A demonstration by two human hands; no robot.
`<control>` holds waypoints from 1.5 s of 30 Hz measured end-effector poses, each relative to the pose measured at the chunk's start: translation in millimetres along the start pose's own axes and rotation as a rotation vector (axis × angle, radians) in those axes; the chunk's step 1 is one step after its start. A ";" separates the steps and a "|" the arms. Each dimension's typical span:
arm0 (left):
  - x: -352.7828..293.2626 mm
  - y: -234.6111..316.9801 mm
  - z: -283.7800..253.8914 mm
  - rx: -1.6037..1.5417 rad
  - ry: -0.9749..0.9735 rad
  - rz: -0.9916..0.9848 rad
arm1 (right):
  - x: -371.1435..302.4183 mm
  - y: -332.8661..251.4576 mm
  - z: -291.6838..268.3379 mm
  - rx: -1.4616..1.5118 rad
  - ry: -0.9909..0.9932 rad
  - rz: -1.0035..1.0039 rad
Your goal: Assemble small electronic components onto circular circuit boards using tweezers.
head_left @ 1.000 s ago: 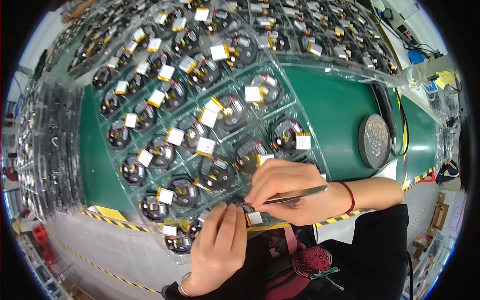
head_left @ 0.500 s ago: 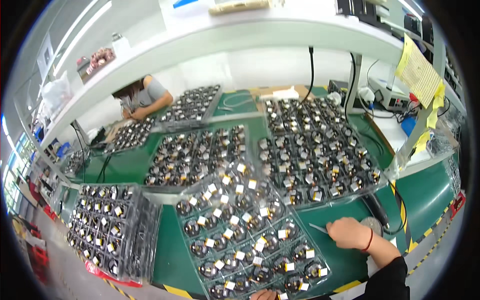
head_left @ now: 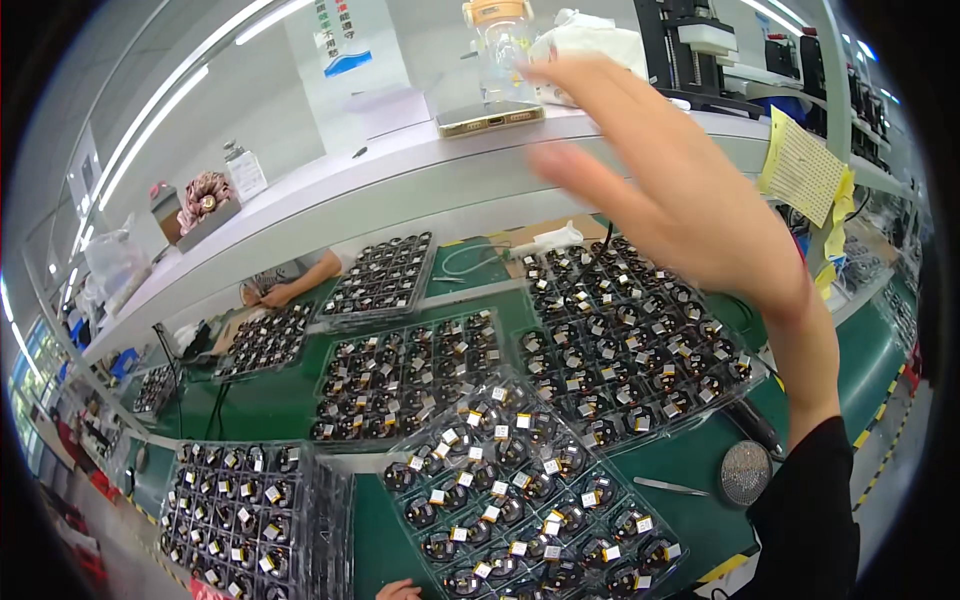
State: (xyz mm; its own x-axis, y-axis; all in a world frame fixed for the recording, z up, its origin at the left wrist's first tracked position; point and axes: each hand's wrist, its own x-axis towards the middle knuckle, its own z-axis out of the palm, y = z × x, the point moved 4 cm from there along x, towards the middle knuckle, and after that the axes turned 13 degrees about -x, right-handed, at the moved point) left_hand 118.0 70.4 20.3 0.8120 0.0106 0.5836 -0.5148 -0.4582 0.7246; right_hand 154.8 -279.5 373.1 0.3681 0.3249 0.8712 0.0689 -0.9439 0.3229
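My right hand (head_left: 680, 190) is raised in front of the shelf, fingers stretched out and somewhat blurred, with nothing visible in it. It overlaps the view of a clear bottle and a phone (head_left: 490, 119) on the shelf. At the lower edge, the fingers of my left hand (head_left: 399, 590) show beside the nearest clear plastic tray (head_left: 630, 497); their grip is cut off. That tray is filled with small round black parts bearing white tags. Tweezers (head_left: 671, 487) lie on the green mat (head_left: 690, 520) right of it, near a round sparkly disc (head_left: 746, 473).
More filled trays stand at the left (head_left: 325, 530), centre (head_left: 410, 372) and right (head_left: 655, 420). A white shelf (head_left: 330, 210) spans the bench. A black-handled tool (head_left: 752, 425) lies at the right. Another person's arm (head_left: 305, 282) works beyond the shelf.
My right hand has left the tweezers on the mat and risen to shelf height with its fingers spread. The view has tilted upward, showing more of the shelf top.
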 end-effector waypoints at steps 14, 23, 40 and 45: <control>-11.0 -36.1 -6.1 -0.096 0.008 -0.052 | 93.4 30.4 104.1 -0.312 -0.459 0.286; -15.3 -36.9 -4.8 -0.153 -0.080 -0.101 | 16.4 -14.8 80.2 -0.105 0.261 0.349; -11.3 -34.0 1.0 -0.116 -0.100 -0.096 | 8.9 -20.4 84.1 -0.047 0.435 0.202; -13.8 -30.3 -4.8 -0.111 -0.098 -0.089 | 20.6 -25.9 74.5 -0.052 0.436 0.226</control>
State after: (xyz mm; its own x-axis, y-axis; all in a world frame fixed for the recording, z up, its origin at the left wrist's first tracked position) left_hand 121.1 88.4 -7.9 0.8758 -0.0422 0.4808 -0.4624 -0.3585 0.8109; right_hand 229.6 -252.7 355.1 -0.0547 0.1172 0.9916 -0.0184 -0.9930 0.1164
